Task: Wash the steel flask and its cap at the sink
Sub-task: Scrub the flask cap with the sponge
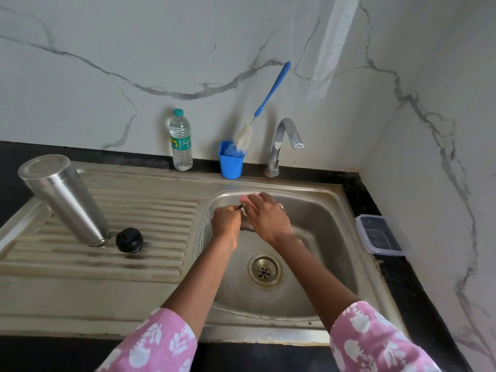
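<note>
Steel flask (64, 198), smooth cylinder, inverted on ridged drainboard (150, 210).

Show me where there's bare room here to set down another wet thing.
Free: ribbed steel drainboard right of the round black cap, plus its flat front strip. Upturned steel flask takes its left. Crowded: back ledge with clear plastic bottle, blue cup, chrome tap; basin's back, where the left hand pinches a small dark piece and the right hand holds a pink sponge.

A silver steel flask (64, 200), a black round cap (129, 239) and a blue plastic cup (230, 163) are seen; pink sleeves (158, 345) are white-flowered.
</note>
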